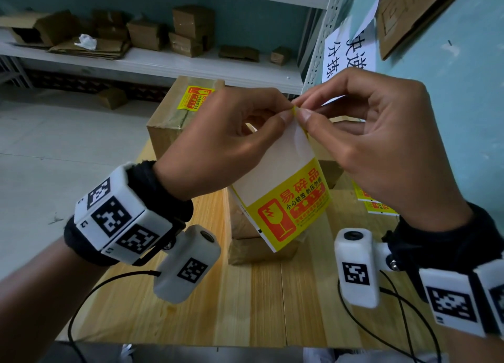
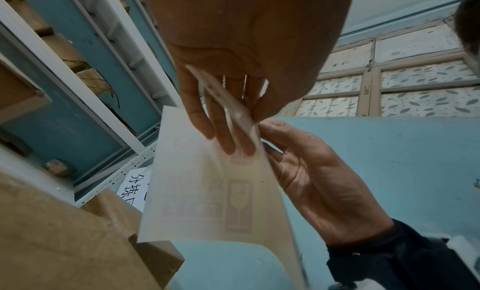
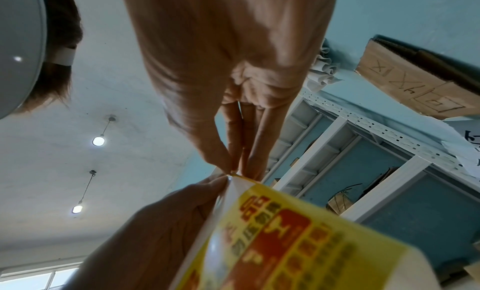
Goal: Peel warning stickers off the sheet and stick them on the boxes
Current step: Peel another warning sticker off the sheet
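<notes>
I hold a sticker sheet [image 1: 275,169] up in front of me, white backing above and a yellow and red warning sticker [image 1: 294,210] on its lower part. My left hand [image 1: 226,141] pinches the sheet's top corner. My right hand [image 1: 381,144] pinches a small yellow sticker edge at that same corner, thumb tips nearly touching. The left wrist view shows the sheet's pale back [image 2: 202,191] with my left fingers [image 2: 223,134] behind it. The sticker [image 3: 293,232] fills the lower right wrist view. A cardboard box [image 1: 174,117] behind carries a yellow sticker [image 1: 194,98] on top.
A smaller cardboard box [image 1: 259,242] stands on the wooden table [image 1: 245,308] under the sheet. More sticker sheets [image 1: 373,201] lie at the right by the blue wall. White shelving [image 1: 163,62] with cartons runs behind. Cables trail from the wrist cameras.
</notes>
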Available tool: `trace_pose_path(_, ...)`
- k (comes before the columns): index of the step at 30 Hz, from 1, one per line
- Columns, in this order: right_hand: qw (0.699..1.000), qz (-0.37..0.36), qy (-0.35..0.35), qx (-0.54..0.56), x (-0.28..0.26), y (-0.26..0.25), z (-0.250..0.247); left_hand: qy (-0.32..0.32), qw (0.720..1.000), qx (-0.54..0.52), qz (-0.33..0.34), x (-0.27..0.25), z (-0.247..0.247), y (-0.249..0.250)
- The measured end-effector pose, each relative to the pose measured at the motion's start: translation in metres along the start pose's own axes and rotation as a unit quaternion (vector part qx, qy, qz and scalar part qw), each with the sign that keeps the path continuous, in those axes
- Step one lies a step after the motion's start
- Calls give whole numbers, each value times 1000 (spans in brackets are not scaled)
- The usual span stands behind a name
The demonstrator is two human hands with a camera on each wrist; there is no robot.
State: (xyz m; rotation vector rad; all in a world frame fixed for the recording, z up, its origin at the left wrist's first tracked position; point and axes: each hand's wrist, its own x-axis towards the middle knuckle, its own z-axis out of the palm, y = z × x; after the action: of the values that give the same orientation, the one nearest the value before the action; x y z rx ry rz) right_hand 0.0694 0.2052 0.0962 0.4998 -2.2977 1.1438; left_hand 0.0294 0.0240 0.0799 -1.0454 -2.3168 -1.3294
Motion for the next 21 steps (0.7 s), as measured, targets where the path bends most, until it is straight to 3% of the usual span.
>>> trace_pose_path(21,1000,-4,-2,-18,-2,-2,1,-2,1000,20,4,0,0,2)
